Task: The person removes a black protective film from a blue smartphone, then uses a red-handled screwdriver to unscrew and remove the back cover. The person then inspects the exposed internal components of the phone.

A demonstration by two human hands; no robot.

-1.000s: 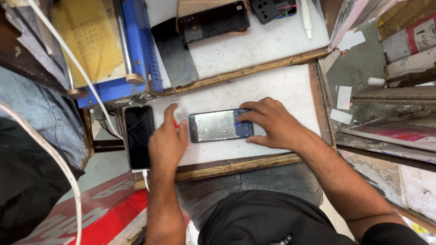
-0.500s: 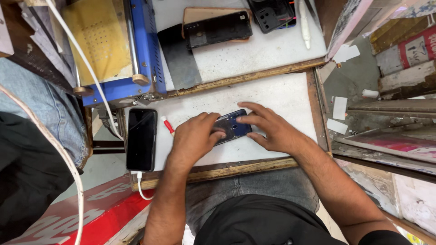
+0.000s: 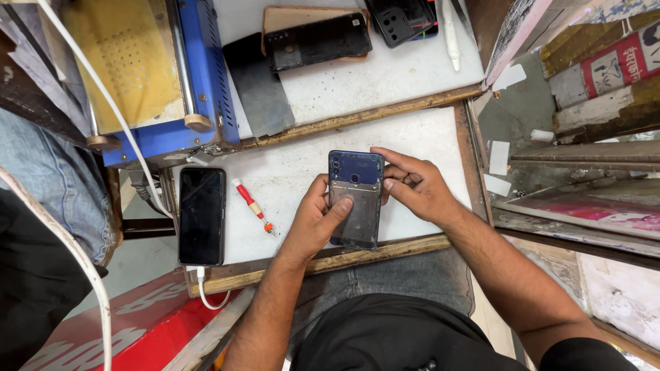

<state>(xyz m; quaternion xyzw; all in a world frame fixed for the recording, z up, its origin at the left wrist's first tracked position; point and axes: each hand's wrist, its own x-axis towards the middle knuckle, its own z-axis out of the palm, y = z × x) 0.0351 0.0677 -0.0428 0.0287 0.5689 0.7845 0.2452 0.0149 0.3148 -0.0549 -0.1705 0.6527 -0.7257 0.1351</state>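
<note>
— While your left hand (image 3: 313,223) clasps the blue phone (image 3: 355,199) over the white bench (image 3: 295,172), where's safest?
— Its long edges; your right hand (image 3: 412,185) pinches the top. Judge it light, stiff, slippery, fragile.

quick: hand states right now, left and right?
Left hand: closed on the blue phone, thumb across its back.
Right hand: fingers curled, pinching the phone's upper right edge.
</note>
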